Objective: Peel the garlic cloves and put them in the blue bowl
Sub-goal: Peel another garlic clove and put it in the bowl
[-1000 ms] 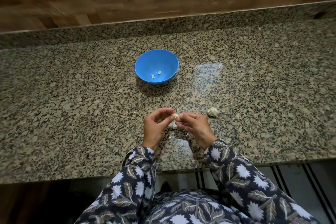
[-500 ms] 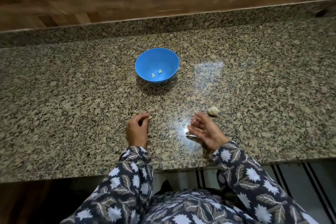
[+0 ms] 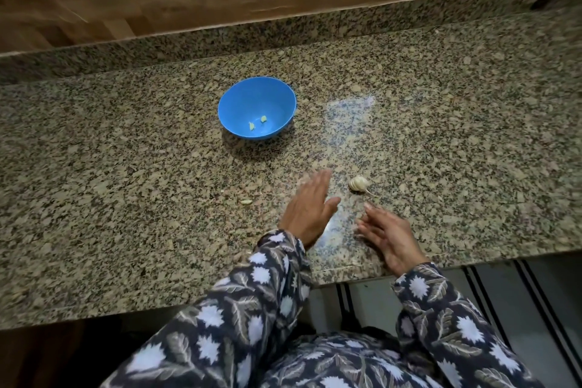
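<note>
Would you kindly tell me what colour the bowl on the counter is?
Blue; the bowl shows best in the head view.

left hand (image 3: pixel 307 209) flat | right hand (image 3: pixel 385 233) spread (both blurred) | garlic bulb (image 3: pixel 358 183) beside

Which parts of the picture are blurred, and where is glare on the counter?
Head view: the left hand and right hand are motion-blurred; a pale glare patch sits on the counter right of the bowl; bowl and garlic look sharp; the counter's edges bow from the wide lens.

Left hand (image 3: pixel 310 208) uncurls, swings toward bulb (image 3: pixel 358 183) at 2 o'clock; pale scrap (image 3: pixel 246 202) dropped at its 9 o'clock.
</note>
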Demonstrator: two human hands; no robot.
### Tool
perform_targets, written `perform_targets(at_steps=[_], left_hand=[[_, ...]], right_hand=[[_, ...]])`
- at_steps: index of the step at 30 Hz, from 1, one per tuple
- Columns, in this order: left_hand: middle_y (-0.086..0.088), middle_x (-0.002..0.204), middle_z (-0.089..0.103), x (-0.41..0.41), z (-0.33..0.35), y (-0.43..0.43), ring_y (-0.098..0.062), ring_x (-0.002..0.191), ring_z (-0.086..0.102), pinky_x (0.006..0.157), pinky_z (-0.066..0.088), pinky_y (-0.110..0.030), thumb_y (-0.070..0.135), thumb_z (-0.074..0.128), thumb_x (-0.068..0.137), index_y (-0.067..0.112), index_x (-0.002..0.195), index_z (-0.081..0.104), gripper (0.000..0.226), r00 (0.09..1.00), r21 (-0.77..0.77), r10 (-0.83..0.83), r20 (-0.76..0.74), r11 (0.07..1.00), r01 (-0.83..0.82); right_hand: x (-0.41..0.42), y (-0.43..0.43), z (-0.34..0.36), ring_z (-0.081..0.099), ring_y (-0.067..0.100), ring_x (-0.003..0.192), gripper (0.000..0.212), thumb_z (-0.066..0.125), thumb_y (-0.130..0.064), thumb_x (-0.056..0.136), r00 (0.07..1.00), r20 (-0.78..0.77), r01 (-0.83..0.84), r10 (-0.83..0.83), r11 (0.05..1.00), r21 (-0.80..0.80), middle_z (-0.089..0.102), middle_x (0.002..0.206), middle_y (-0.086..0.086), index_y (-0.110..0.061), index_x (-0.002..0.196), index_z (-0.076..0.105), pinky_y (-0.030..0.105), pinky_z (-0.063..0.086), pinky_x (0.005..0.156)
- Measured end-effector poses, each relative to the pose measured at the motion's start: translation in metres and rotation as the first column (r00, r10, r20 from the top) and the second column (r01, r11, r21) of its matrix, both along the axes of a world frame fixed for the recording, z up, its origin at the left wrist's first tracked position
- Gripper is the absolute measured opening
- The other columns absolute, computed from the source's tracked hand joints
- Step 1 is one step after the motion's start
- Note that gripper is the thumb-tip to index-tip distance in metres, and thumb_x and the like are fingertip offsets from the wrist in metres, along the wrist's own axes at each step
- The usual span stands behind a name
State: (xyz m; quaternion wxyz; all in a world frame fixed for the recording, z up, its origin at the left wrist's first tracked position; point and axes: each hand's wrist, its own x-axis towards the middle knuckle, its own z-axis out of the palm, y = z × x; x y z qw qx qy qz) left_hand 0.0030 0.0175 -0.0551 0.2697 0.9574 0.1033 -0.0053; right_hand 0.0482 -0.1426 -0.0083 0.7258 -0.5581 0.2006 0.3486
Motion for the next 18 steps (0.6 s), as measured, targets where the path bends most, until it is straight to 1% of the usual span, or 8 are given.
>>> perform_targets(at_steps=[2,5,7,10,13,15,16,18], left_hand=[[0.001,0.155,0.021,0.006,-0.001,0.002,-0.015,0.141,0.02,0.113,0.014,-0.029,0.042,0.033,0.1,0.024,0.146,0.028,0.05,0.988,0.026,-0.151,0.028,0.988,0.151],[-0.007,0.142,0.046,-0.009,-0.003,0.011,-0.024,0.13,0.042,0.109,0.034,-0.035,0.03,0.046,0.097,0.016,0.133,0.053,0.039,0.968,0.055,-0.222,0.12,0.975,0.217],[-0.01,0.136,0.052,-0.028,-0.004,0.015,-0.027,0.125,0.048,0.103,0.042,-0.038,0.023,0.046,0.095,0.014,0.129,0.056,0.036,0.966,0.118,-0.217,0.143,0.972,0.201],[-0.009,0.134,0.054,-0.059,-0.001,0.019,-0.025,0.122,0.052,0.1,0.038,-0.029,0.011,0.061,0.089,0.015,0.13,0.054,0.042,0.979,0.18,-0.143,0.147,0.977,0.116],[-0.012,0.117,0.065,-0.085,0.0,0.027,-0.024,0.102,0.066,0.089,0.047,-0.028,0.004,0.079,0.07,0.01,0.117,0.063,0.049,0.984,0.232,-0.071,0.163,0.972,0.031],[-0.013,0.106,0.069,-0.101,0.003,0.033,-0.023,0.09,0.069,0.079,0.055,-0.031,0.001,0.082,0.061,0.007,0.108,0.067,0.049,0.981,0.249,-0.009,0.195,0.968,-0.041],[-0.013,0.1,0.07,-0.107,0.004,0.035,-0.023,0.085,0.07,0.077,0.055,-0.031,0.002,0.083,0.059,0.006,0.103,0.069,0.046,0.977,0.26,0.029,0.21,0.962,-0.084],[-0.009,0.091,0.072,-0.117,0.006,0.037,-0.02,0.076,0.07,0.073,0.052,-0.024,0.005,0.083,0.058,0.008,0.095,0.072,0.039,0.972,0.292,0.105,0.209,0.942,-0.165]], right_hand=[[-0.002,-0.002,0.0,0.061,0.019,0.068,0.012,0.059,-0.009,0.085,1.0,0.01,-0.01,0.01,1.0,-0.003,0.061,0.078,0.011,0.001,0.091,0.058,0.02,0.055,0.053],[-0.004,0.001,0.001,0.065,0.018,0.064,0.009,0.059,-0.007,0.085,0.998,0.031,-0.052,0.052,0.999,-0.012,0.065,0.077,0.012,0.001,0.09,0.059,0.019,0.055,0.053],[-0.004,0.006,0.002,0.067,0.016,0.061,0.008,0.057,-0.005,0.086,0.997,0.028,-0.076,0.075,0.997,0.026,0.067,0.079,0.014,0.002,0.091,0.058,0.019,0.056,0.056],[-0.005,0.016,0.003,0.067,0.016,0.062,0.01,0.055,-0.002,0.087,0.995,0.019,-0.096,0.095,0.994,0.055,0.066,0.084,0.016,0.002,0.096,0.057,0.021,0.057,0.06],[-0.005,0.025,0.002,0.067,0.017,0.065,0.014,0.054,-0.002,0.088,0.993,0.012,-0.119,0.118,0.99,0.076,0.066,0.085,0.016,0.001,0.102,0.059,0.023,0.057,0.06],[-0.005,0.031,0.002,0.067,0.017,0.067,0.014,0.054,-0.004,0.089,0.987,0.004,-0.159,0.159,0.985,0.071,0.067,0.084,0.014,0.0,0.1,0.061,0.027,0.058,0.063],[-0.006,0.033,0.001,0.067,0.018,0.069,0.013,0.055,-0.006,0.089,0.983,-0.001,-0.181,0.182,0.981,0.064,0.067,0.085,0.014,-0.001,0.099,0.061,0.03,0.057,0.065],[-0.008,0.037,0.0,0.067,0.021,0.073,0.014,0.056,-0.008,0.088,0.976,-0.012,-0.216,0.217,0.975,0.06,0.068,0.084,0.013,-0.001,0.098,0.062,0.034,0.056,0.068]])
